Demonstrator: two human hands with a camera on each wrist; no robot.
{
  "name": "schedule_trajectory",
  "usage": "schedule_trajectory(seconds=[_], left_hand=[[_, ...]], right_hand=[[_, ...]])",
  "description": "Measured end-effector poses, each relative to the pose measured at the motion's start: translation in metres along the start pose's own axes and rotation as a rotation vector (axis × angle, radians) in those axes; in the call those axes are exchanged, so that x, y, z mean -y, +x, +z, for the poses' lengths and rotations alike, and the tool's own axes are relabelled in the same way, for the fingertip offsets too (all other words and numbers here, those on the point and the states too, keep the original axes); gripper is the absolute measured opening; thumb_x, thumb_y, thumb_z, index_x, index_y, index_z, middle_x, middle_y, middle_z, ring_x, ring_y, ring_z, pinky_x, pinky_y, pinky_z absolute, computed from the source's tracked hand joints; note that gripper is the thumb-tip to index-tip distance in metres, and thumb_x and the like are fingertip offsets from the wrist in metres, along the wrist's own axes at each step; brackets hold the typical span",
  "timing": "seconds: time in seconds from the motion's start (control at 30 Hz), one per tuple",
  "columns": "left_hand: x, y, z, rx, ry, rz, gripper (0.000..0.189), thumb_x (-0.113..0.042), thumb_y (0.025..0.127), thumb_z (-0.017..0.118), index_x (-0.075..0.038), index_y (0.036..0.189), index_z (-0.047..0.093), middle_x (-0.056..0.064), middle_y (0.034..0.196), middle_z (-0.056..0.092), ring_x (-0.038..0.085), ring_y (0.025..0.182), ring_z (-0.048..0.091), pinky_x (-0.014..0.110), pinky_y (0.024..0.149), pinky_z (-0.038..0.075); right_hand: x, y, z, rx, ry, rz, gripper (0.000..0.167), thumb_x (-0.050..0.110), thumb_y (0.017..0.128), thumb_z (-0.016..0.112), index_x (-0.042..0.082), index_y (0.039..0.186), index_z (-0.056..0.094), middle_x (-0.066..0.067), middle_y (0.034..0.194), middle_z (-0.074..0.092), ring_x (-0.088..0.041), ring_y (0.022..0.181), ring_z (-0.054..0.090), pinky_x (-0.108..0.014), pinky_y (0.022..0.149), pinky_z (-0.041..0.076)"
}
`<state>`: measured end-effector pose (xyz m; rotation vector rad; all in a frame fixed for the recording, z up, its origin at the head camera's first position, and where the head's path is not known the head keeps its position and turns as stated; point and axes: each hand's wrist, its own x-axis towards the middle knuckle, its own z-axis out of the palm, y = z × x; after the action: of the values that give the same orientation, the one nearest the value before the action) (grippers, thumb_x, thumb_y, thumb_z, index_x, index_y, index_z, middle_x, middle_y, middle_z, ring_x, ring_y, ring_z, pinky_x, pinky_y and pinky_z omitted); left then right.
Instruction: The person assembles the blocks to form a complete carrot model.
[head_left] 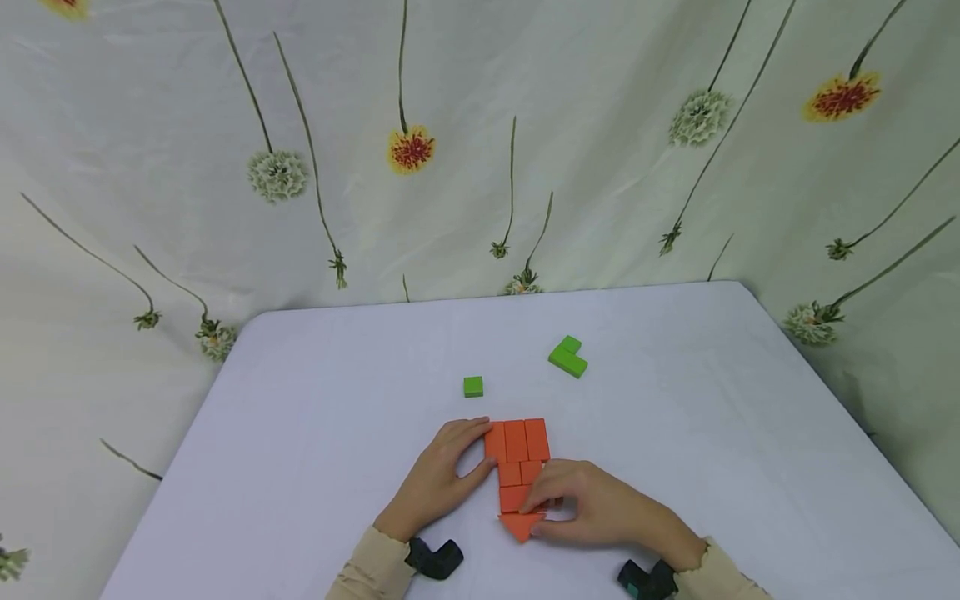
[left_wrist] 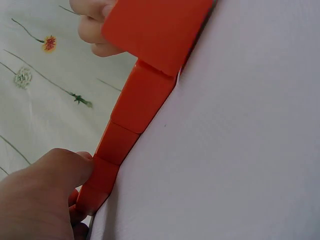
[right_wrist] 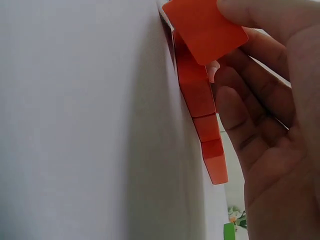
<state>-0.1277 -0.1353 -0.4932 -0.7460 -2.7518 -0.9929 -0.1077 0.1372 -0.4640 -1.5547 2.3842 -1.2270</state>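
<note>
On the table [head_left: 675,400], the left hand [head_left: 441,473] grips the far-left orange block [head_left: 495,442]; the right hand [head_left: 596,504] pinches the near orange triangle [head_left: 520,526]. Its bent fingers partly hide neighbouring blocks [head_left: 510,498].

place: seems a makeshift tabletop recording spot; cannot be pinned down as home, lab or office
white table [head_left: 667,400]: plain, smooth-surfaced, rounded at the far corners
flowered cloth [head_left: 465,192]: hangs behind and beside the white table in soft wrinkles, like a backdrop
dark wrist devices [head_left: 437,560]: worn as a pair, suggesting recording
</note>
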Motion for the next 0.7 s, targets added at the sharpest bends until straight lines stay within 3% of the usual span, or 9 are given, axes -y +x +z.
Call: schedule_trajectory(seconds=[0.27, 0.47, 0.7], left_hand=[[-0.0014, 0.0003, -0.0006, 0.011, 0.007, -0.011, 0.054, -0.031, 0.096, 0.075, -0.011, 0.144, 0.06, 0.001, 0.148, 0.059, 0.017, 0.14, 0.051, 0.039, 0.118, 0.045], [-0.0034, 0.0003, -0.0014, 0.011, -0.003, -0.017, 0.054, -0.03, 0.096, 0.075, -0.011, 0.144, 0.06, 0.001, 0.148, 0.059, 0.018, 0.14, 0.05, 0.04, 0.118, 0.045], [-0.0027, 0.0001, -0.0011, 0.006, -0.005, -0.009, 0.053, -0.03, 0.096, 0.074, -0.01, 0.144, 0.06, 0.002, 0.147, 0.059, 0.018, 0.14, 0.051, 0.04, 0.117, 0.045]], right_hand=[[-0.0036, -0.0034, -0.0002, -0.015, -0.041, 0.014, 0.012, 0.022, 0.094, 0.078, 0.026, 0.105, 0.074, 0.015, 0.099, 0.067, -0.003, 0.088, 0.058, -0.012, 0.077, 0.052], [-0.0063, -0.0052, -0.0016, -0.027, -0.057, -0.005, 0.015, 0.02, 0.093, 0.078, 0.026, 0.105, 0.073, 0.015, 0.099, 0.067, -0.002, 0.087, 0.057, -0.012, 0.076, 0.052], [-0.0065, -0.0055, -0.0008, -0.017, -0.044, 0.027, 0.012, 0.024, 0.094, 0.077, 0.027, 0.105, 0.073, 0.016, 0.097, 0.066, -0.003, 0.086, 0.057, -0.013, 0.075, 0.052]])
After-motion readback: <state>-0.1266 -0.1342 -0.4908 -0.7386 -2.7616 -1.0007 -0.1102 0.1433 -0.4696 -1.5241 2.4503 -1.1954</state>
